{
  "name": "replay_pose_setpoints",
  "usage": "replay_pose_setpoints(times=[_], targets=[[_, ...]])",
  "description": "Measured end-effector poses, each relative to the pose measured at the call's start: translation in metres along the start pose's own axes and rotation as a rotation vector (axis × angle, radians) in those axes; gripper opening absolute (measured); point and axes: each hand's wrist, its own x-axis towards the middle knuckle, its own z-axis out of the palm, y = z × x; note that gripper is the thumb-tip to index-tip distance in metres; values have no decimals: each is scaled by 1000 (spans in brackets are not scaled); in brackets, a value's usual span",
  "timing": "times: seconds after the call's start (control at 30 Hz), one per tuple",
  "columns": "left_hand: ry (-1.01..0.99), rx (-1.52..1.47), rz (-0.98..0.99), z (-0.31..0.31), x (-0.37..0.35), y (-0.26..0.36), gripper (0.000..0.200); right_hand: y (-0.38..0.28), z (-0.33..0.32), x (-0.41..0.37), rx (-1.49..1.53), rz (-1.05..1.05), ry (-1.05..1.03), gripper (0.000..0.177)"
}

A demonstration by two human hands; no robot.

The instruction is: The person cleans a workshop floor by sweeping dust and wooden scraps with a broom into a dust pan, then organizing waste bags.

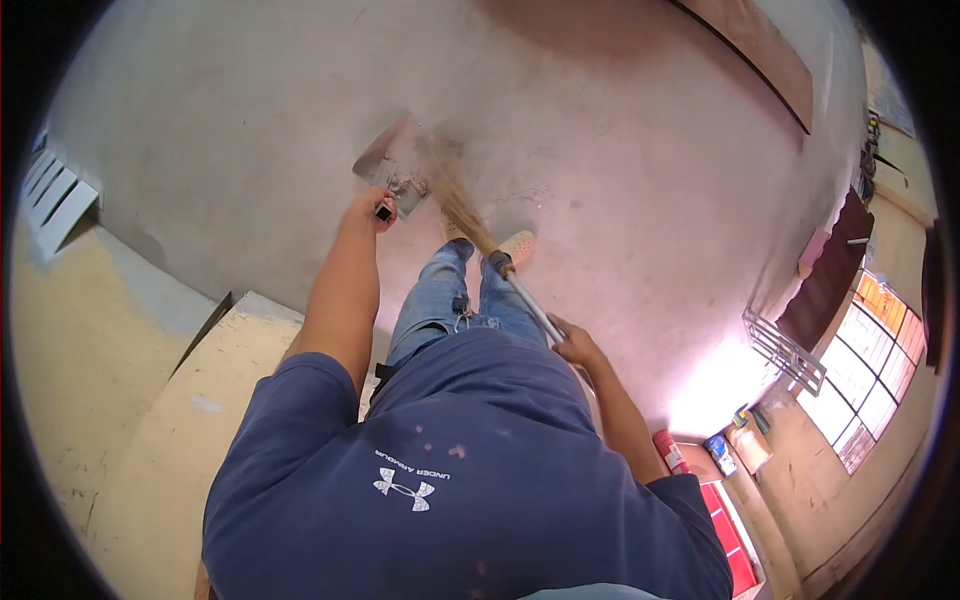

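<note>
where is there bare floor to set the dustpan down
Bare floor spreads left of the dustpan in the left hand, out to the white slats, and right of the broom toward the wire rack. It is crowded around the shoe, where pan and bristles meet, and by the red boxes.

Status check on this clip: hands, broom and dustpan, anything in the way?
Left hand gripping dustpan, pan down at floor. Right hand gripping broom handle, bristles at the pan. Shoe close beside the bristles.
</note>
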Motion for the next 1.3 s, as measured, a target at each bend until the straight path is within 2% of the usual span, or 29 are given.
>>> replay_pose_setpoints(times=[0.03,0.07,0.13,0.23,0.27,0.3,0.33,0.37,0.4,0.5,0.63,0.7,0.77,0.8,0.87,1.0,1.07,1.1,1.13,1.17,1.2,1.23,1.27,1.3], targets=[[-3,1,3,3,-3,1,14,10,2,-10,8,-151,22,76],[3,-2,-18,5,-1,2,15,10,-5,-24,5,-154,24,76],[12,-14,-33,4,8,2,16,-1,-31,-61,80,-60,87,75],[13,-31,44,1,15,0,17,17,-76,-85,128,22,233,74],[22,-18,24,5,10,-1,17,39,-90,-81,91,-28,324,74],[29,-5,5,6,7,-1,16,14,-111,-92,56,153,354,75],[29,-6,7,6,6,0,16,30,-125,-83,52,54,453,74],[28,-11,-13,6,7,1,18,23,-141,-78,0,95,518,74],[28,-18,-34,6,7,1,20,18,-153,-68,43,-33,598,74],[1,-64,-60,4,10,2,20,1,-179,-13,95,28,616,75],[-76,-92,-53,-4,16,-1,17,-25,-138,59,96,56,458,76],[-14,-91,-32,-3,11,-2,18,30,-80,115,-68,-90,358,78],[-28,-79,-36,-4,12,-2,19,-11,-42,79,-239,-36,135,78],[-46,-57,-38,-4,13,-2,20,-7,-25,71,-335,-87,123,77],[-79,28,-25,-4,15,-4,20,-13,-12,44,-287,-86,54,76],[-68,256,31,-14,34,-8,23,-8,-29,-7,-121,-172,53,75],[-143,419,234,-38,49,-15,27,-1,-47,-24,20,-259,147,74],[-210,438,299,-39,18,-24,28,-3,-56,-33,37,-269,182,74],[-301,463,413,-49,10,-33,30,-11,-69,-46,-32,-109,176,74],[-225,461,455,-47,-4,-41,34,-12,-82,-53,-85,54,178,73],[-285,348,309,-58,15,-39,37,3,-88,-53,-73,6,287,73],[-337,576,508,-42,-27,-47,40,21,-88,-51,-58,-37,401,72],[-503,675,411,-71,14,-38,40,30,-91,-51,-38,29,455,63],[-350,389,383,-50,-5,-52,38,41,-95,-51,18,29,517,63]])
